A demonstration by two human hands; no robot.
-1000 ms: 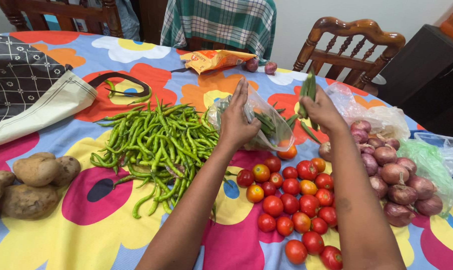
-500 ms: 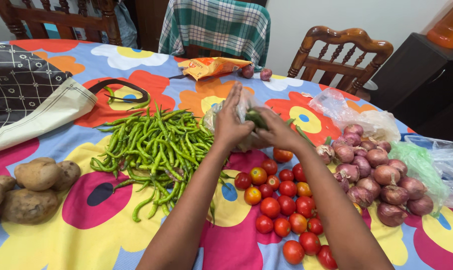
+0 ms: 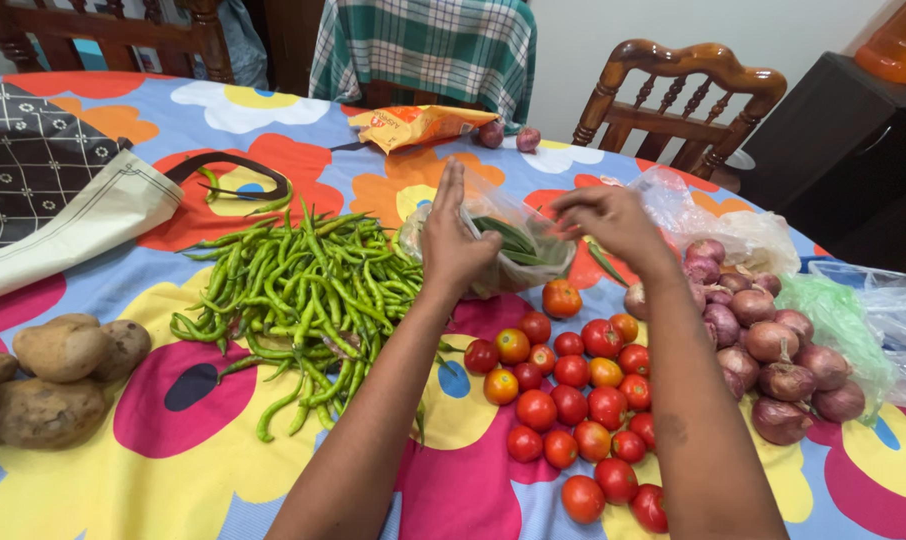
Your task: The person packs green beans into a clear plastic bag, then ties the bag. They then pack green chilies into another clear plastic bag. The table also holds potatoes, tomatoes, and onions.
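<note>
My left hand [image 3: 453, 245] is raised upright at the left rim of a clear plastic bag [image 3: 533, 272] and holds its mouth apart. Several long dark green pods [image 3: 508, 238] lie inside the bag. My right hand [image 3: 608, 220] hovers over the bag's right rim with its fingers loosely bent and nothing in them. A big heap of green chillies [image 3: 313, 290] lies just left of the bag. A cluster of red and orange tomatoes [image 3: 573, 400] sits in front of the bag, between my forearms.
Red onions [image 3: 773, 350] are piled at the right, beside a green plastic bag [image 3: 848, 320] and a crumpled clear one [image 3: 748, 235]. Potatoes [image 3: 58, 370] lie at the left edge, behind them a cloth bag [image 3: 53, 190]. An orange packet [image 3: 418, 122] and wooden chairs [image 3: 688, 90] are at the far side of the flowered tablecloth [image 3: 173, 470].
My right hand brought a bunch of green pods down from above into the bag, let them go and drew back to the right. My left hand stayed at the bag's rim.
</note>
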